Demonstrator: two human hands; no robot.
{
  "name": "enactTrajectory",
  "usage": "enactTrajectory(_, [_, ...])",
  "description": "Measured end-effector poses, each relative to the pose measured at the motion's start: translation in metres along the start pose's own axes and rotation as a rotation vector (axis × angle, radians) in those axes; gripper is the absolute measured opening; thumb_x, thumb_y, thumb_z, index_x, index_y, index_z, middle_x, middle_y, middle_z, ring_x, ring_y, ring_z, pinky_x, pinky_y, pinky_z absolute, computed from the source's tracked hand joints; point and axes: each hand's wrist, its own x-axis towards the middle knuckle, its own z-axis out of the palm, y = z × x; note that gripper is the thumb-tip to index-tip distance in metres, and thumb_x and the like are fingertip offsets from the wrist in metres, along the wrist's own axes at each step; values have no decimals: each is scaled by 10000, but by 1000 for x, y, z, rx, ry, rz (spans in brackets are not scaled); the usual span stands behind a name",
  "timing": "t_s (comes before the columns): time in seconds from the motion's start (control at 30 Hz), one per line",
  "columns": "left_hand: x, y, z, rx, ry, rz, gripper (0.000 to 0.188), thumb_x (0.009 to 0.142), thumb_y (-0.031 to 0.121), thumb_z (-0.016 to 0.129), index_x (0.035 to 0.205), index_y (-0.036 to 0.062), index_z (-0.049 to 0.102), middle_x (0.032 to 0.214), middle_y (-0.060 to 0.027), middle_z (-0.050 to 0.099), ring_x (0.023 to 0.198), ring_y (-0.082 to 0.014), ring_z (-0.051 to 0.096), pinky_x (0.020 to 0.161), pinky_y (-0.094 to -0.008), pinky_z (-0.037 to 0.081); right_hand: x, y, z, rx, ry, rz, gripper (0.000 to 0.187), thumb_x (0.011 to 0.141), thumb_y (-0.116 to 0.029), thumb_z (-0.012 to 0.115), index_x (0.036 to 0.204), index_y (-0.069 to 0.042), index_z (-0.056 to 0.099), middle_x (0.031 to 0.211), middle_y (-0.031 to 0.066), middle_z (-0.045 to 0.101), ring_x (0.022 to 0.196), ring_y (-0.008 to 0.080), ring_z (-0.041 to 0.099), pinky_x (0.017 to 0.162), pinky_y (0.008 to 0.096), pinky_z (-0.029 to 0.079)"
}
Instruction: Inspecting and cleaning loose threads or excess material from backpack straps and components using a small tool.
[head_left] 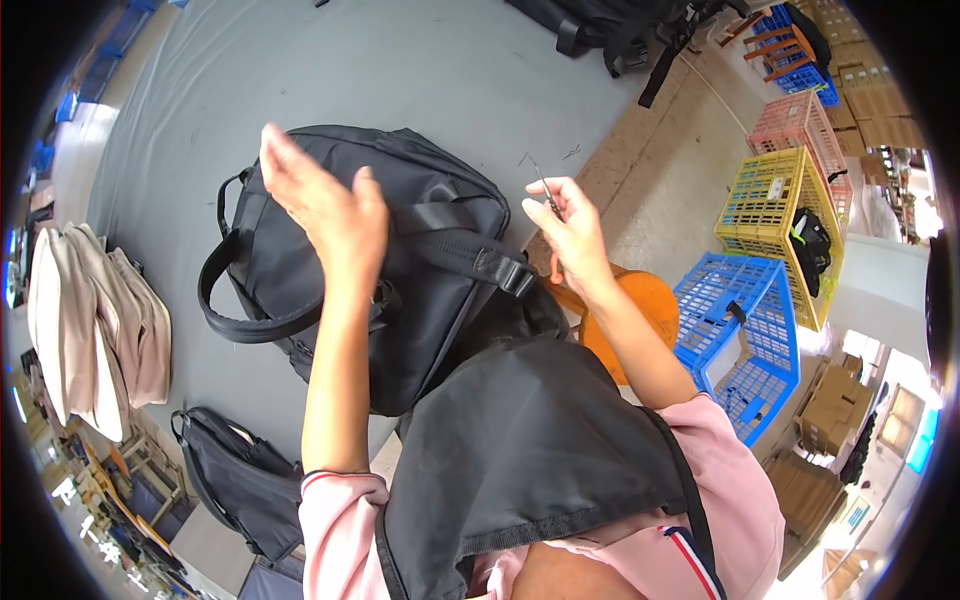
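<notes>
A black backpack (420, 165) lies on the grey-covered table in front of me, its looped handle toward the left and a strap with a buckle toward the right. My left hand (335, 215) is raised over it, fingers stretched out and thumb apart, holding nothing. Just off the bag's right side, my right hand (572, 228) is closed around a thin, dark, pointed tool (545, 188). The tool's tip points up and away from me. An orange piece shows below that hand; whether it belongs to the tool is unclear.
Beyond the grey table (400, 60) edge on the right stand an orange stool (640, 320), a blue crate (745, 345), a yellow crate (765, 205) and a pink crate (795, 125). More black bags (610, 30) lie at the far end. Beige bags (95, 320) and another dark backpack (235, 480) are at left.
</notes>
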Motion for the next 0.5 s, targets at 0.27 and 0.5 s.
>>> enactTrajectory(0.27, [-19,26,21,-117,-739,297,281,662,135,728,913,42,641,989,-76,558,1003,-250,524,871,-381,414,-3,11,29,248,-18,319,441,786,-196,752,1055,-13,455,756,6,502,469,33,397,392,196,305])
enactTrajectory(0.5, [-10,13,36,-126,-650,570,215,698,51,676,903,29,615,1052,-79,563,1023,-267,534,873,-379,436,-4,6,42,257,81,321,335,760,-96,730,996,17,519,797,4,543,615,47,464,558,202,390])
